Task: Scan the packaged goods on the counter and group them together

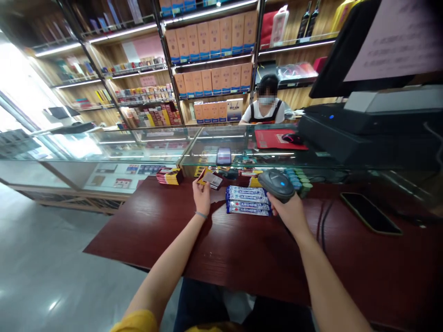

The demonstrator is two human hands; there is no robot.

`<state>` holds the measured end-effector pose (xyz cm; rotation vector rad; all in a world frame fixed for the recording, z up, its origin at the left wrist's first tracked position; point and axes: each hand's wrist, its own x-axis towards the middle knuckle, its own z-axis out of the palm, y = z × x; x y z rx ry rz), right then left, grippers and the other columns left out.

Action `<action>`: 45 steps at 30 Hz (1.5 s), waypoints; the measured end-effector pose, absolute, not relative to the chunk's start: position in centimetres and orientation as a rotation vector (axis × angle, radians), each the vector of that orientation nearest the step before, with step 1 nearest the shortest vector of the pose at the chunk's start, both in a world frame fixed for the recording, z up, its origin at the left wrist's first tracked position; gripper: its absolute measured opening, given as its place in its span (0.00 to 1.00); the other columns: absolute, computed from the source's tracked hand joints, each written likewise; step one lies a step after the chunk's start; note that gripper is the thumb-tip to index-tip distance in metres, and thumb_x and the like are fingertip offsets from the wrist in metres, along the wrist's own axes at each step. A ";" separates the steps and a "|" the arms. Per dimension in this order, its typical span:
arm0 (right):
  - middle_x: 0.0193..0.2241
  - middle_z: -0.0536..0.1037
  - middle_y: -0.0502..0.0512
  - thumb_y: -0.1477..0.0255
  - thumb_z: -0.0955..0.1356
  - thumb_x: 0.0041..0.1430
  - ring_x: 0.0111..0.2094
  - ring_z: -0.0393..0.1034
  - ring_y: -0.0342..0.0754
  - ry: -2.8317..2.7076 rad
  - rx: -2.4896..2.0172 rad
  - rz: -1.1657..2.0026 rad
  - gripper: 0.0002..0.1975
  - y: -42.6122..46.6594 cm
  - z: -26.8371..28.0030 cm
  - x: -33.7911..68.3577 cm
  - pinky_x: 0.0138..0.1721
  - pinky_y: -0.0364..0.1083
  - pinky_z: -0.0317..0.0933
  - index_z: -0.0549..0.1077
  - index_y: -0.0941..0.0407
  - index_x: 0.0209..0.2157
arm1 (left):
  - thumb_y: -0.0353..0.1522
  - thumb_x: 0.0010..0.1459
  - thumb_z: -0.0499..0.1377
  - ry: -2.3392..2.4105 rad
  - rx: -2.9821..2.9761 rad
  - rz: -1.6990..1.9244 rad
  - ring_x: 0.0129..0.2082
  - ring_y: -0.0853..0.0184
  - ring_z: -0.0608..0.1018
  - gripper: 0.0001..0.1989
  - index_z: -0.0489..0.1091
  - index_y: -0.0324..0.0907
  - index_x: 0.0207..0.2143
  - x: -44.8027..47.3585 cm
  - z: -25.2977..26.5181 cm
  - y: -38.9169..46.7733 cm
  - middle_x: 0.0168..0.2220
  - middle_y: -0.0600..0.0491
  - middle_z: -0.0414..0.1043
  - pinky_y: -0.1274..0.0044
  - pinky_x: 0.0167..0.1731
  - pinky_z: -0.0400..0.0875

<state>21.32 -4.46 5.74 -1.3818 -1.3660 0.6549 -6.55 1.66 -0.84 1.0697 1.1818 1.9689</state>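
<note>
My left hand (201, 197) pinches a small red and yellow packet (211, 179) at its left end; a barcode shows on its pale face. In my right hand (291, 213) is a dark barcode scanner (276, 183) with a lit blue spot, its head pointing up and left. Between the hands, several blue and white wrapped bars (247, 201) lie side by side on the dark red table (221, 249). Stacked red and yellow packets (169, 176) sit left of my left hand. More such packets (249, 179) are partly hidden behind the scanner.
Green and blue rolls (302, 180) stand behind the scanner. A phone (372, 213) and a cable (321, 223) lie at right. Beyond runs a glass counter (200, 143) with another phone (224, 156) and a mouse (291, 138). A masked person (263, 113) is behind it. A monitor (341, 50) rises at right.
</note>
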 end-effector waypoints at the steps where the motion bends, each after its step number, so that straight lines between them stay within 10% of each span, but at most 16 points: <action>1: 0.20 0.76 0.47 0.56 0.72 0.55 0.14 0.66 0.47 -1.397 -1.368 0.690 0.21 -4.7 5.7 20.8 0.19 0.46 0.63 0.73 0.54 0.46 | 0.40 0.59 0.67 1.096 0.926 1.954 0.43 0.64 0.82 0.20 0.64 0.47 0.48 -6.9 -1.1 1.7 0.46 0.49 0.78 0.72 0.42 0.78; 10: 0.42 0.83 0.53 0.62 0.71 0.57 0.45 0.80 0.59 -1.864 -1.418 0.710 0.28 -5.9 3.8 16.5 0.43 0.52 0.70 0.65 0.47 0.58 | 0.30 0.62 0.65 0.868 0.386 1.849 0.40 0.68 0.83 0.13 0.62 0.46 0.43 -8.2 -2.1 2.0 0.44 0.53 0.77 0.66 0.49 0.77; 39: 0.40 0.84 0.54 0.61 0.70 0.57 0.46 0.79 0.61 -1.790 -1.482 0.686 0.24 -5.5 3.0 16.8 0.44 0.53 0.69 0.68 0.48 0.55 | 0.31 0.56 0.67 1.055 0.402 2.091 0.38 0.68 0.82 0.11 0.71 0.43 0.41 -11.3 0.4 2.6 0.38 0.54 0.78 0.73 0.44 0.76; 45: 0.43 0.84 0.54 0.60 0.70 0.58 0.46 0.79 0.60 -1.812 -1.481 0.680 0.25 -5.1 2.8 17.2 0.41 0.51 0.69 0.69 0.48 0.57 | 0.26 0.56 0.66 1.270 0.616 2.303 0.46 0.66 0.81 0.06 0.76 0.43 0.37 -15.3 2.1 3.0 0.38 0.54 0.79 0.72 0.55 0.72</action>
